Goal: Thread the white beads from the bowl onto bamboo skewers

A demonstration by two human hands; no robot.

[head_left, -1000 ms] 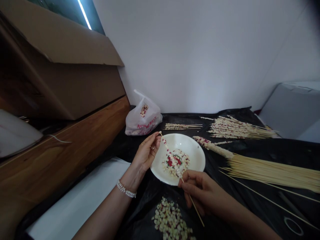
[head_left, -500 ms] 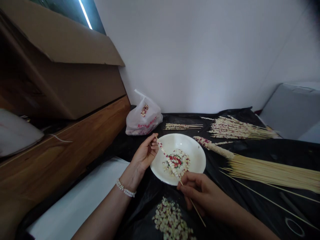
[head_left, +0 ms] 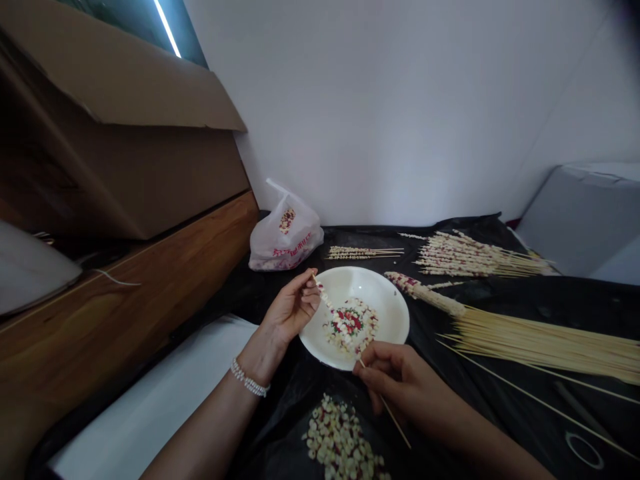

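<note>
A thin wooden skewer (head_left: 395,420) threaded with small whitish and dark red kernel-like pieces slants over a white bowl (head_left: 395,313). Its upper tip is pinched in my left hand (head_left: 295,301), which wears a beaded bracelet. Lower down, the fingers of my right hand (head_left: 395,373) close round the bare part of the stick, whose end sticks out below them. Inside the bowl lie loose pale and dark red kernels (head_left: 367,320) around a red and green printed pattern. In front of the bowl is a pile of pale kernels (head_left: 337,437).
Behind the bowl lie a few small threaded skewers (head_left: 350,253) and a white plastic bag (head_left: 287,237). At right are a heap of threaded skewers (head_left: 460,253), a bundle of bare sticks (head_left: 540,340) and a grey ring (head_left: 584,450). A cardboard box (head_left: 165,160) stands at left.
The view has shifted very slightly. Both hands keep their hold on the skewer, which looks turned a little between them.
</note>
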